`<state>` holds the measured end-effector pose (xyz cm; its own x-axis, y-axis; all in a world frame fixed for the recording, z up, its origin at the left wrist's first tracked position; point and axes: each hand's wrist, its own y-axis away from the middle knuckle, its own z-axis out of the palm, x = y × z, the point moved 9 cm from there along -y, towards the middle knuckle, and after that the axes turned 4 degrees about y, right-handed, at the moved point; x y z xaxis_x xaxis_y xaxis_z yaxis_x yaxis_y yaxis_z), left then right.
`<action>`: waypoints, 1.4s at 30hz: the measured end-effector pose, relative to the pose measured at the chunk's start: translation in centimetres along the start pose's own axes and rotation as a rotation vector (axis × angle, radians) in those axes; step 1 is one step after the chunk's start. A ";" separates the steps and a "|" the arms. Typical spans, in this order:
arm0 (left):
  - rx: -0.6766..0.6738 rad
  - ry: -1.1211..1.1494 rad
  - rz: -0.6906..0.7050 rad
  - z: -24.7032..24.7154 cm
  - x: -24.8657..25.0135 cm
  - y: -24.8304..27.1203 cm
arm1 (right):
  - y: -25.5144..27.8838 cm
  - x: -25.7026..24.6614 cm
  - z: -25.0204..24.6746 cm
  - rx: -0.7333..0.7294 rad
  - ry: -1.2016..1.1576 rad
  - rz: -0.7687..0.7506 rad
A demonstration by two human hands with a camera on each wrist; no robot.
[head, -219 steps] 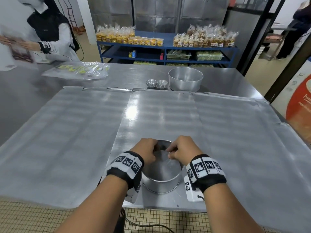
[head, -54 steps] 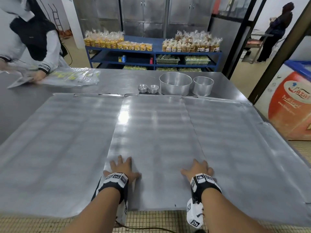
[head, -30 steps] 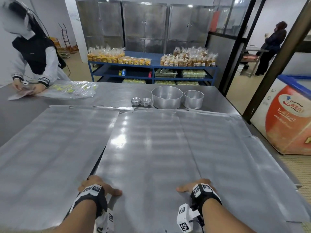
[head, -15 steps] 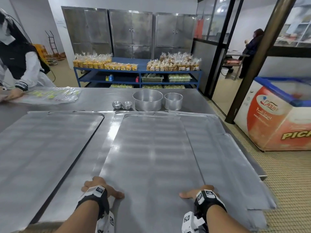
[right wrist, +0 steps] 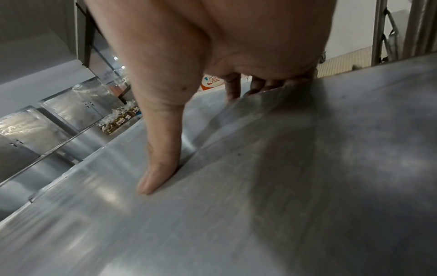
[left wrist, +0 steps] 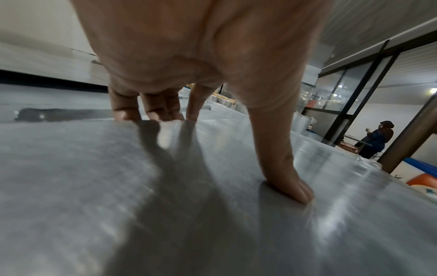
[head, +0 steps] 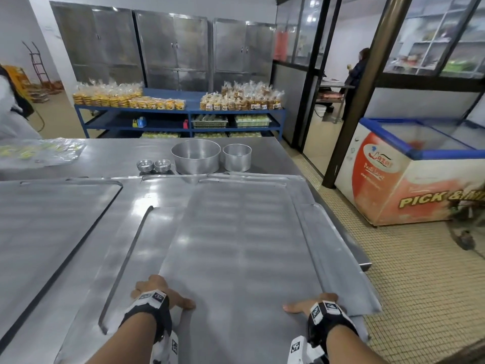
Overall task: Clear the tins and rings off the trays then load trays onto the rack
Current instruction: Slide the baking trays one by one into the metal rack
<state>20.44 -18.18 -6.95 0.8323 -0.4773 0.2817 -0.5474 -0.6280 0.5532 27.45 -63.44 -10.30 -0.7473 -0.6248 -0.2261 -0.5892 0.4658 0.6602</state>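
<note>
I hold a flat metal tray (head: 236,245) by its two long edges near the front. My left hand (head: 157,290) grips the left edge, thumb (left wrist: 286,179) pressed on top and fingers (left wrist: 146,112) curled over the rim. My right hand (head: 315,306) grips the right edge the same way, thumb (right wrist: 158,168) on top. The tray lies skewed over another tray (head: 341,245) at the table's right side. A third tray (head: 47,219) lies to the left. At the table's back stand a large tin (head: 195,156), a smaller tin (head: 237,157) and two stacks of little tins (head: 153,165).
The steel table (head: 118,153) ends at a corner on the right (head: 364,264). Beyond it are tiled floor, a dark pillar (head: 362,101) and a chest freezer (head: 409,179). Plastic bags (head: 39,151) and a person's sleeve (head: 10,119) are at far left. Blue shelves (head: 178,119) stand behind.
The held tray has slid right onto the right-hand tray, baring table surface beside the left tray. My view has turned right. Both hands keep their grip on the edges.
</note>
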 end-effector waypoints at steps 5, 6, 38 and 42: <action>0.011 0.000 0.023 1.6 2.2 -0.3 | -1.2 0.5 -1.7 0.074 0.022 -0.007; 0.016 0.000 0.022 1.9 2.6 -0.4 | -1.5 0.4 -2.0 0.085 0.015 -0.020; -0.093 0.035 -0.056 3.2 3.4 -5.3 | -3.3 -2.9 -3.7 0.064 -0.138 -0.197; -0.099 -0.009 -0.014 0.9 2.6 -5.3 | -1.1 -2.4 -2.8 0.070 -0.133 -0.152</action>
<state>25.41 -16.62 -9.82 0.8387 -0.4751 0.2664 -0.5241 -0.5708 0.6321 30.75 -64.17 -8.49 -0.6791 -0.6055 -0.4149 -0.7149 0.4172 0.5612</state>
